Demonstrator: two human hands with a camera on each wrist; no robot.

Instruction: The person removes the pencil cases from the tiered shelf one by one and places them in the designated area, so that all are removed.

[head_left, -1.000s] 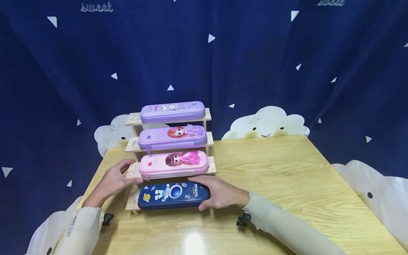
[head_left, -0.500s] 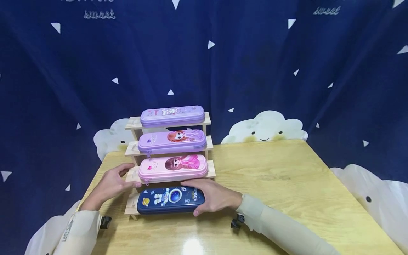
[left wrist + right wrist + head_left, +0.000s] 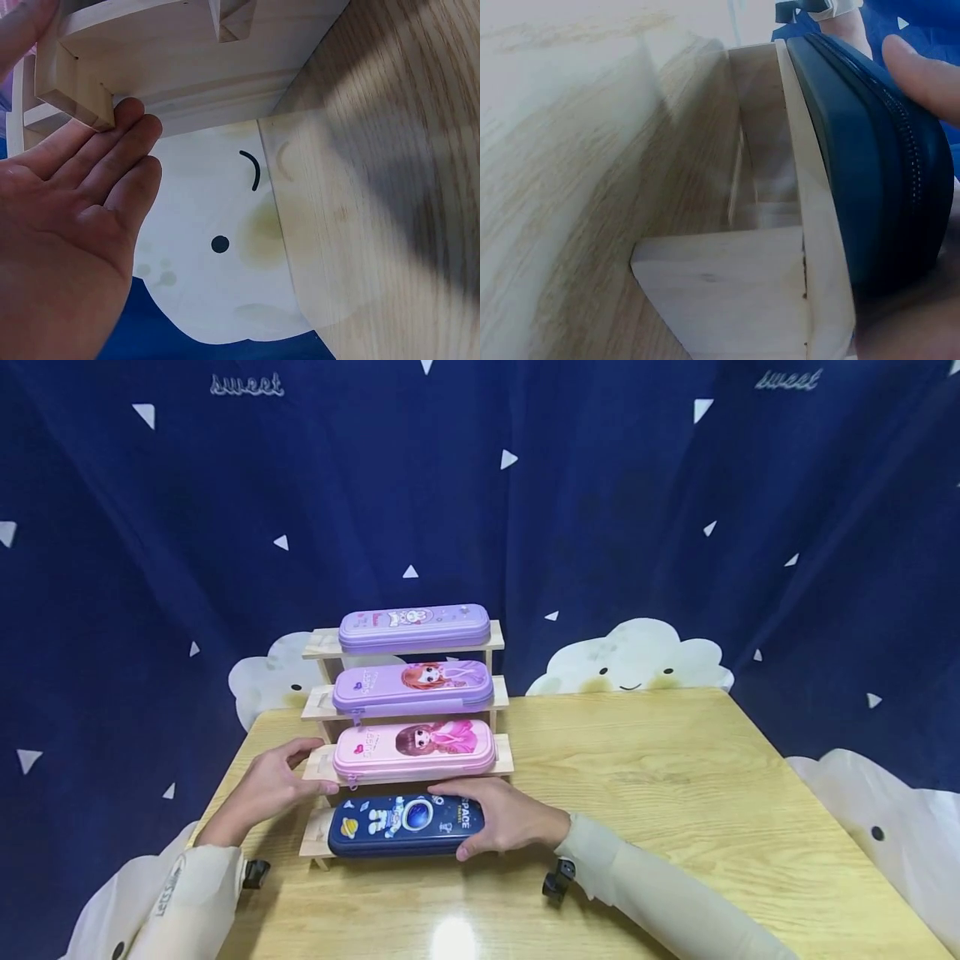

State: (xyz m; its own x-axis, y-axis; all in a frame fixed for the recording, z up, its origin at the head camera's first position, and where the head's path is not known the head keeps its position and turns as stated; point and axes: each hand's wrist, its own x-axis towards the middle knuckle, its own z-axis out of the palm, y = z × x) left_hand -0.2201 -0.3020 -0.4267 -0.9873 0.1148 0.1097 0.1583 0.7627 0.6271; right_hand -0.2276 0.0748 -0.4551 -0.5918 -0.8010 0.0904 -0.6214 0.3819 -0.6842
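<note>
A dark blue pencil case (image 3: 375, 831) with an astronaut print lies on the lowest step of a wooden tiered rack (image 3: 317, 833). My right hand (image 3: 517, 817) grips the case's right end, thumb along the front and fingers at the back. The right wrist view shows the zipped side of the blue pencil case (image 3: 870, 150) resting on the board, with the thumb over it. My left hand (image 3: 266, 787) holds the left end of the step above. From the left wrist view, its fingers lie against the wooden rack (image 3: 75, 97), thumb partly cut off.
Higher steps carry a pink pencil case (image 3: 382, 752), a purple one with a red-haired girl (image 3: 382, 689) and a purple one with a rabbit (image 3: 450, 628). The rack stands on a wooden table (image 3: 637, 777). Behind hangs a dark blue curtain (image 3: 615, 527).
My right hand has shifted left, covering more of the blue pencil case's right end. My left hand stays on the rack. The head view has shifted slightly.
</note>
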